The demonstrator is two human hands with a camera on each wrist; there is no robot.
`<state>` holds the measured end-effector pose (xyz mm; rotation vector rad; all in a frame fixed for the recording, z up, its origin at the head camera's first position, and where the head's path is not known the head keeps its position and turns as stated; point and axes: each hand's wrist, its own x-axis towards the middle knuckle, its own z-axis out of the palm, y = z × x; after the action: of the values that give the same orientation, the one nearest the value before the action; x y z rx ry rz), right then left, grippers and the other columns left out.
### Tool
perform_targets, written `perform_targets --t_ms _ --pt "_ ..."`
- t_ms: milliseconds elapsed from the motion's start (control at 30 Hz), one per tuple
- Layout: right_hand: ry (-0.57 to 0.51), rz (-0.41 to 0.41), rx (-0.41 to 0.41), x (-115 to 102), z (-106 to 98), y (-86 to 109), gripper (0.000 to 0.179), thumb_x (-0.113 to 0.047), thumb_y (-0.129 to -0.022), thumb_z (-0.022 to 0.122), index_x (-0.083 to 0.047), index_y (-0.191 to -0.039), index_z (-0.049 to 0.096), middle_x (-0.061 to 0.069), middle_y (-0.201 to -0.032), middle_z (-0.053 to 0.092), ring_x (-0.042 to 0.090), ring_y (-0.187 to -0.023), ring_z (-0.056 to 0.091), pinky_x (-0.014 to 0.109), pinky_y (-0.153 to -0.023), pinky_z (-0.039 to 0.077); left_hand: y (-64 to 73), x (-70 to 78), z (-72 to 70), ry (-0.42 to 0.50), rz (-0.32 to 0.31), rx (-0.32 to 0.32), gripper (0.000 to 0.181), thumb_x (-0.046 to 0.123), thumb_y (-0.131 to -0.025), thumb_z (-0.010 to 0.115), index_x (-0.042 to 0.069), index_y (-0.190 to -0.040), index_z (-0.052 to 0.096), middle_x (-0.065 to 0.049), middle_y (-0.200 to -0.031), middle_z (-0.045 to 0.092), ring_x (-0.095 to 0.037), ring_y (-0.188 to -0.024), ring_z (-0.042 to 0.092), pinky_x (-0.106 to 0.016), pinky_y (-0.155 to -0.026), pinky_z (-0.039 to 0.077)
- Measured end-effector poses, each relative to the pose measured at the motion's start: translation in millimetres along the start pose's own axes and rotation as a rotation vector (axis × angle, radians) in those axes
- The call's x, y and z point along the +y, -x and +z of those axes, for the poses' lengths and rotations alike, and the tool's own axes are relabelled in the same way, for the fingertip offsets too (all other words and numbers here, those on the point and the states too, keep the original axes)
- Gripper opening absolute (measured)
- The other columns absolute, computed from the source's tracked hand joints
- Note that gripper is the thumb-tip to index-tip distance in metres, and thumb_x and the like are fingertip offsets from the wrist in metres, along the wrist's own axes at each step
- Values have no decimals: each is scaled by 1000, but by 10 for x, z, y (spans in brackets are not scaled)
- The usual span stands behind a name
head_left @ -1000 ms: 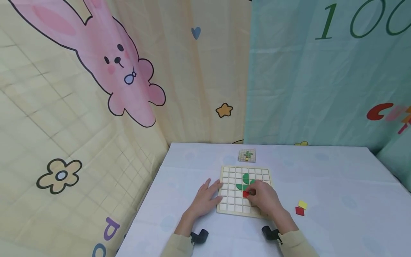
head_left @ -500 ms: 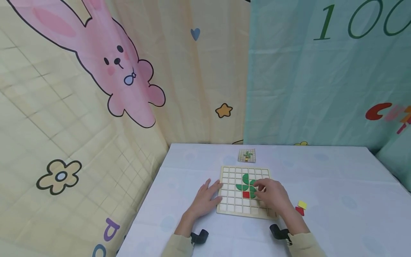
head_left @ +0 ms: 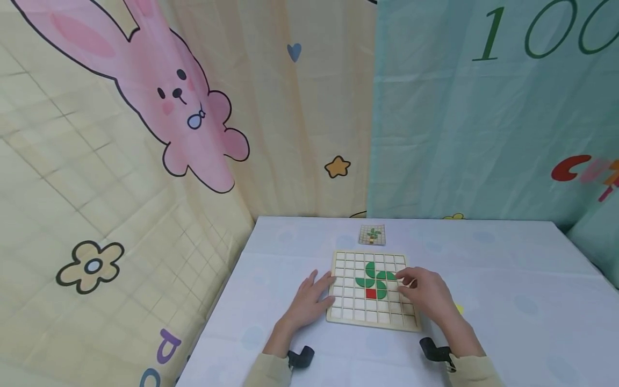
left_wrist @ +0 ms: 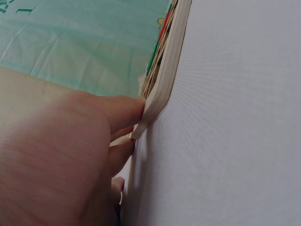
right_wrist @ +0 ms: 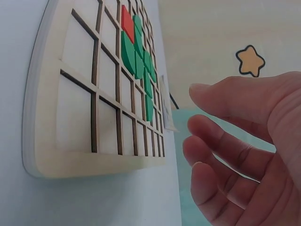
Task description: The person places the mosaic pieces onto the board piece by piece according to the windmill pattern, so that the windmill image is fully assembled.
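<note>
A pale wooden grid board (head_left: 343,302) lies on the table. Set in its cells are one red square tile (head_left: 371,293) and several green curved-edged tiles (head_left: 381,290). My left hand (head_left: 311,296) rests with extended fingers at the board's left edge; in the left wrist view, its fingertips touch the board's side (left_wrist: 171,70). Over the right edge hovers my right hand (head_left: 427,295), holding nothing. In the right wrist view the thumb and loosely bent fingers (right_wrist: 207,127) stand apart, clear of the board (right_wrist: 94,165).
Behind the board lies a small pattern card (head_left: 372,235) with a similar green design. A yellow tile (head_left: 460,309) peeks out beside the right wrist, which hides what lies by it. Printed curtains (head_left: 309,118) hang along the table's back and left sides.
My right hand has withdrawn from the red tile on the board and moved right, uncovering the green tiles. It now covers the loose red tile and most of the yellow one. The left hand is still.
</note>
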<state>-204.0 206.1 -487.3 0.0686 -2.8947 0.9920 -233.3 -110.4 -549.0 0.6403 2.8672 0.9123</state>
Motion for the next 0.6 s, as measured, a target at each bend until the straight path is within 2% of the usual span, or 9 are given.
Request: perform_targets --t_ms 433,600 --pt "25 51 -4 229 -175 101 27 -13 -86 79 -9 -113 74 2 -95 67 23 -87 59 33 -64 50 -4 21 -3 -5 -7 0 55 39 -102 54 25 -154 44 4 -161 34 -26 -154 8 -49 -123 9" --pt "-5 90 -15 346 -229 152 29 -13 -87 77 -10 -116 72 5 -100 67 24 -85 57 32 -53 51 1 17 -1 -6 -7 1 55 39 -102 54 24 -154 44 4 -161 34 -27 -154 9 -50 -123 9"
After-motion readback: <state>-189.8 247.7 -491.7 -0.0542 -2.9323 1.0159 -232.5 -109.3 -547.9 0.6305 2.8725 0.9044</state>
